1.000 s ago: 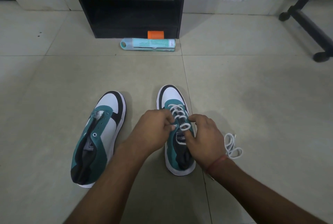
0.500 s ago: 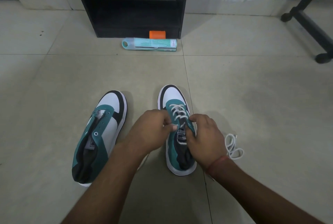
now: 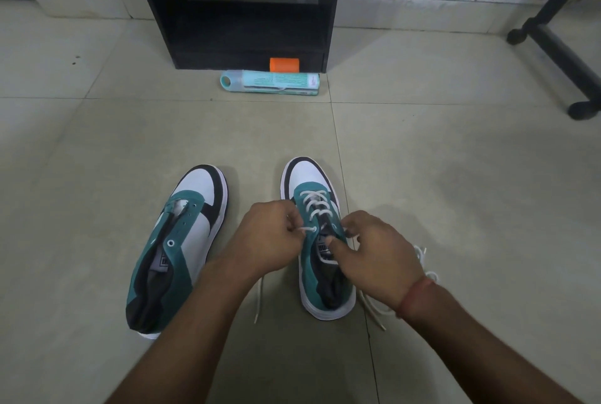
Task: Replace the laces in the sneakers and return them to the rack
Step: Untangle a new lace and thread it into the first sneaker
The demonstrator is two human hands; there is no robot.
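Teal, white and black sneakers sit side by side on a pale tiled floor, low in the centre of the frame, toes pointing up the picture. I see both of my hands working on the right-hand sneaker. My left hand has its fingers curled and pinching the white lace where it loops at an upper eyelet; my right hand curls over the shoe's collar, thumb pressed by the tongue, and seems to pinch the lace's other side, though the fingers hide the contact. Loose lace ends trail on the floor at both sides of this shoe. The left-hand sneaker lies unlaced, eyelets bare. I judge the lacing of the first shoe to be nearly finished; next comes pulling the slack through, threading any remaining eyelet and evening the ends. The black rack stands at top centre, its upper part cut off by the frame. Against its base lie a pale blue tube and a small orange object. A black stand's leg crosses the upper right.
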